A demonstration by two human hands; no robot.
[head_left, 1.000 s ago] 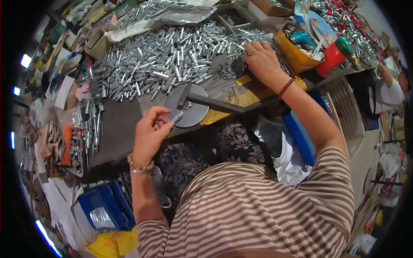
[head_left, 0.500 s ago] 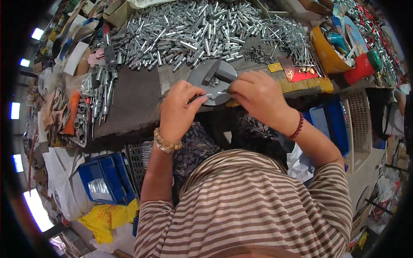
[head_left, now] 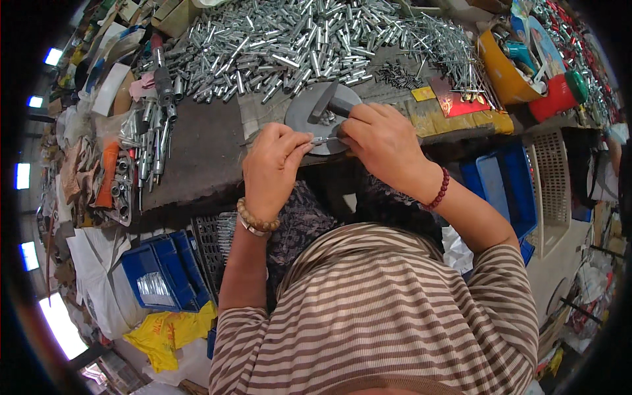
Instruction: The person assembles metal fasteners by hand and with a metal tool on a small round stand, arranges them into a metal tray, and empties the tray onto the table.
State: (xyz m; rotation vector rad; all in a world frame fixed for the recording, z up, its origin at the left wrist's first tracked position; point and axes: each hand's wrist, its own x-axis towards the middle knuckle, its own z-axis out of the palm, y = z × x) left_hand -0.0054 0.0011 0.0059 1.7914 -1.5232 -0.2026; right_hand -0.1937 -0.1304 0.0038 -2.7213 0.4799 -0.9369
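Over a round grey metal plate my two hands come close together. Thumb and fingers of my left hand pinch a small silvery metal tube. My right hand is closed at the tube's other end, on a thin metal rod mostly hidden by the fingers. Tube and rod meet or nearly touch; I cannot tell how far one sits in the other. A hammer lies on the plate, its handle running toward my right hand. Some tiny metal bits rest beside its head.
A big heap of metal tubes covers the bench's back. Thin rods and small dark screws lie right of it. Socket tools crowd the left. A yellow container and red jar stand right. Blue bins sit below.
My right hand has moved slightly left, closing the gap between the rod and the tube in my left hand. The view has shifted a little.
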